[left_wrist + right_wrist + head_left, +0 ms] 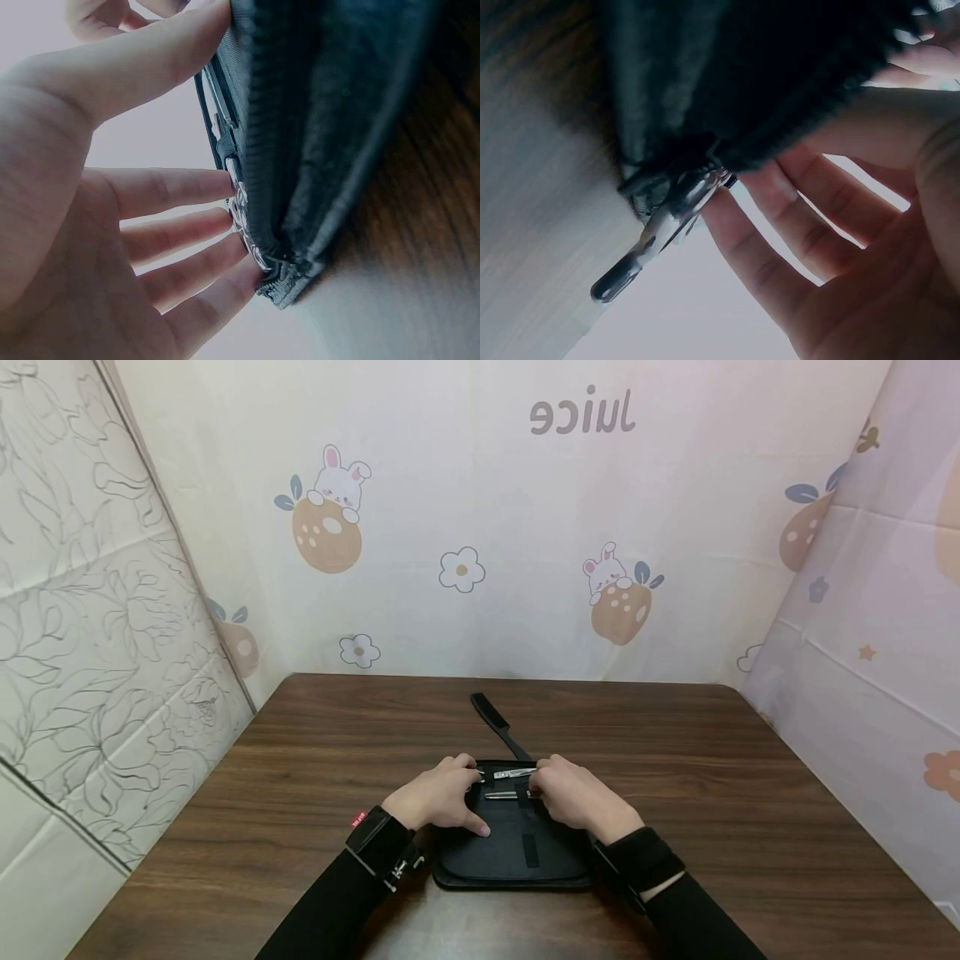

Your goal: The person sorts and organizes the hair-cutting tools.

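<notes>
A flat black zip case (551,852) lies on the table between both hands. Silver metal tools (513,772) sit across its upper part, and a second slim silver tool (501,795) lies just below under black straps. My left hand (442,793) is at the case's left side, thumb on its face and straight fingers touching metal handles (238,206) at the edge. At the upper right, my right hand (581,793) reaches over the case, its extended fingertips touching the tools' right ends. A black comb-like tool (491,714) with a slim neck sticks out past the far edge.
The case rests on a dark brown wood-grain table (337,735). A pale printed curtain (465,485) hangs behind the table's far edge, with more cloth along the left and right sides. Black cuffs (381,843) wrap both wrists.
</notes>
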Demonstrator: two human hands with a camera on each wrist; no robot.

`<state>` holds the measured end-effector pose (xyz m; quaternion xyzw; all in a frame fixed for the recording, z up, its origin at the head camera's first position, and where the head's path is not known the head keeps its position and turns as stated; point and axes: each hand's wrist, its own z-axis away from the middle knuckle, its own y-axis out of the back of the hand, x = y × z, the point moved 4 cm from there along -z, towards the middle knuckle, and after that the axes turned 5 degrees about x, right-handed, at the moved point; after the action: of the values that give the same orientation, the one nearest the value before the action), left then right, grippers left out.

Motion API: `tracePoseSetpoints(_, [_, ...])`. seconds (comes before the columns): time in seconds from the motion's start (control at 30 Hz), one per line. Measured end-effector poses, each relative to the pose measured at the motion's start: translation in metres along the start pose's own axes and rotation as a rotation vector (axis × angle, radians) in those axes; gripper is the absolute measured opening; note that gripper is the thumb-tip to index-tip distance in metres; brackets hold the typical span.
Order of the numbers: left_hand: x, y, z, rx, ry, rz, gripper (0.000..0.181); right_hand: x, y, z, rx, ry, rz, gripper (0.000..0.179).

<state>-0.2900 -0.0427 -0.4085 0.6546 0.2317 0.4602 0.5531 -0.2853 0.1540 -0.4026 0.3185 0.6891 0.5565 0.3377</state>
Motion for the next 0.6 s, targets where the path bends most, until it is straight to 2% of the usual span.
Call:
tracePoseSetpoints(0.37, [0.001,0.001,0.001,0.004,-0.004,0.001,0.077,0.009,0.010,0.003,-0.025,-0.071,-0.111,0.017])
tracePoseSetpoints(0.6, [0.002,0.001,0.002,0.007,-0.006,0.002,0.077,0.021,0.019,0.008,-0.065,-0.135,-0.113,0.019])
